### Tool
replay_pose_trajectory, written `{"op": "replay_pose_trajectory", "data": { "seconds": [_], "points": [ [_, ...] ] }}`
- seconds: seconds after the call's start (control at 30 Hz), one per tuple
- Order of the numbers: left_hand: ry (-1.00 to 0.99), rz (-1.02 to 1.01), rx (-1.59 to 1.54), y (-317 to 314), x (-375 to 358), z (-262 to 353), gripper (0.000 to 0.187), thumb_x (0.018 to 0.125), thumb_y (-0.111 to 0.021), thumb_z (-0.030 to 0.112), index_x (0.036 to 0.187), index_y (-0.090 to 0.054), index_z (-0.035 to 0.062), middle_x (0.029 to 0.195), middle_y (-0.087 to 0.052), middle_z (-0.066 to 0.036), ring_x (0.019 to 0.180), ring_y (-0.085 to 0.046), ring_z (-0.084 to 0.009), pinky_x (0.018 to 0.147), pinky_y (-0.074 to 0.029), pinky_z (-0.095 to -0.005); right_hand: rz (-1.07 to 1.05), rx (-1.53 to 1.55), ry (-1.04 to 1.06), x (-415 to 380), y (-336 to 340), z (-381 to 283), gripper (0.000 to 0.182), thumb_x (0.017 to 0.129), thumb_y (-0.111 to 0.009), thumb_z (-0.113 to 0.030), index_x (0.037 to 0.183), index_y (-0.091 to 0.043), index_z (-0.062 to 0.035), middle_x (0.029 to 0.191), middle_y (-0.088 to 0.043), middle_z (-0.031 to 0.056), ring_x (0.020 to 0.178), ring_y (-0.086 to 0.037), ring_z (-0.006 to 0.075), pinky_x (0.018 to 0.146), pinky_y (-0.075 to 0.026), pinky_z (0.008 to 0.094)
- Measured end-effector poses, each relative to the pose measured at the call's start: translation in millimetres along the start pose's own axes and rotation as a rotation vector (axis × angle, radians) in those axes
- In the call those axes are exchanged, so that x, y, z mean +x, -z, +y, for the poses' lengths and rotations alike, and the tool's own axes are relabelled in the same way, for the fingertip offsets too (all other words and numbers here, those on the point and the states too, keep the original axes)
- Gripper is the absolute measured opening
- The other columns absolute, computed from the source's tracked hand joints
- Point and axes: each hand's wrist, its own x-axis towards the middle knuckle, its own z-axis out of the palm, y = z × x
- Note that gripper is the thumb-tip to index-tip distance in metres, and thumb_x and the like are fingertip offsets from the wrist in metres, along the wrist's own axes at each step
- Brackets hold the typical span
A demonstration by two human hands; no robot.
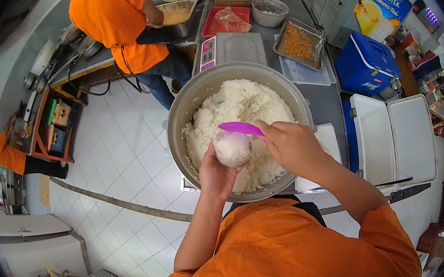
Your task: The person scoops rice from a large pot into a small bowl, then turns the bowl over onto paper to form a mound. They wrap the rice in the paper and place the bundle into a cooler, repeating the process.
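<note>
A large round metal pot (175,138) holds a heap of white, crumbly, rice-like food (250,95). Above its near half, my left hand (218,172) is closed around a small rounded container (233,149) with white food at its top. My right hand (290,145) grips the end of a purple spatula (240,128), whose blade lies over the top of the container. The fingertips of my left hand are partly hidden behind the container.
Behind the pot are a scale (208,52), a red tray (211,26), a metal tray of orange crumbs (299,45) and a grey pot (271,16). A blue cooler (360,64) and an open white cooler (376,138) stand right. A co-worker (113,25) stands at the back left.
</note>
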Motion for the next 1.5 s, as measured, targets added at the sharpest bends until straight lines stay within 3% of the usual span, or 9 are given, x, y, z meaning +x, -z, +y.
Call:
{"op": "replay_pose_trajectory", "data": {
  "seconds": [0.13,0.2,0.47,0.7,0.93,1.0,1.23,1.3,1.5],
  "points": [
    [-0.066,-0.074,-0.146,-3,4,6,0.050,0.110,-0.031,0.033,0.149,-0.047,0.0059,0.151,-0.054,-0.015,0.134,-0.057,-0.0347,0.107,-0.051,-0.0551,0.123,0.308,-0.161,-5,-2,12,0.042,0.099,-0.062,-0.012,0.140,-0.062,-0.0026,0.096,-0.074,0.0213,0.086,-0.072,0.0419,0.080,-0.057,0.0474],
    [-0.222,-0.026,-0.099,-6,7,6,0.049,0.111,-0.034,0.035,0.149,-0.048,0.0082,0.149,-0.055,-0.013,0.134,-0.056,-0.0321,0.109,-0.050,-0.0537,0.111,0.825,-0.145,-11,-43,31,0.041,0.099,-0.063,-0.009,0.140,-0.062,-0.0034,0.096,-0.073,0.0234,0.092,-0.073,0.0426,0.083,-0.056,0.0472],
    [-0.222,0.127,0.130,9,0,22,0.040,0.114,-0.038,0.036,0.144,-0.052,0.0136,0.139,-0.060,-0.005,0.127,-0.060,-0.0226,0.104,-0.053,-0.0448,-0.163,0.320,-0.047,1,-65,31,0.040,0.101,-0.058,-0.014,0.139,-0.062,-0.0041,0.092,-0.073,0.0242,0.085,-0.074,0.0399,0.076,-0.058,0.0458],
    [-0.366,0.211,0.094,44,-32,54,0.054,0.114,-0.028,0.049,0.144,-0.048,0.0088,0.140,-0.061,-0.014,0.121,-0.068,-0.0308,0.093,-0.064,-0.0550,-0.450,-0.183,0.110,-28,-89,22,0.032,0.099,-0.058,-0.020,0.127,-0.071,-0.0098,0.079,-0.071,0.0178,0.077,-0.073,0.0397,0.068,-0.058,0.0489],
    [-0.318,0.281,0.174,52,-48,47,0.057,0.113,-0.030,0.051,0.145,-0.049,0.0071,0.141,-0.061,-0.015,0.124,-0.066,-0.0313,0.094,-0.062,-0.0509,-0.659,-0.001,0.164,-11,-115,41,0.033,0.094,-0.060,-0.012,0.125,-0.071,-0.0089,0.084,-0.073,0.0192,0.080,-0.074,0.0352,0.070,-0.057,0.0471],
    [-0.335,0.309,0.271,47,-50,47,0.044,0.114,-0.036,0.044,0.139,-0.051,0.0100,0.130,-0.063,-0.008,0.115,-0.066,-0.0200,0.089,-0.061,-0.0392,-0.765,0.455,0.300,-5,-123,82,0.032,0.096,-0.061,-0.016,0.126,-0.072,-0.0101,0.087,-0.074,0.0197,0.078,-0.071,0.0358,0.072,-0.054,0.0450],
    [-0.188,0.235,0.445,24,-37,16,0.031,0.114,-0.040,0.035,0.134,-0.052,0.0150,0.131,-0.059,-0.005,0.124,-0.059,-0.0204,0.101,-0.053,-0.0433,-0.470,0.495,-0.055,-11,-48,44,0.037,0.096,-0.067,-0.012,0.133,-0.070,-0.0073,0.084,-0.070,0.0200,0.074,-0.068,0.0333,0.072,-0.053,0.0396],
    [-0.170,0.209,0.318,11,-22,1,0.030,0.114,-0.040,0.036,0.133,-0.051,0.0151,0.133,-0.059,-0.006,0.124,-0.059,-0.0208,0.101,-0.053,-0.0447,-0.041,0.408,0.030,-24,-62,20,0.043,0.097,-0.061,-0.010,0.139,-0.063,-0.0031,0.091,-0.071,0.0223,0.077,-0.069,0.0390,0.072,-0.054,0.0472],
    [-0.200,0.114,0.234,5,7,-11,0.029,0.114,-0.040,0.036,0.131,-0.050,0.0151,0.135,-0.058,-0.005,0.127,-0.058,-0.0228,0.104,-0.051,-0.0498,0.027,0.265,-0.045,-47,-118,-6,0.057,0.097,-0.058,-0.005,0.152,-0.046,0.0039,0.090,-0.066,0.0226,0.079,-0.069,0.0408,0.071,-0.056,0.0498]
  ]
}}
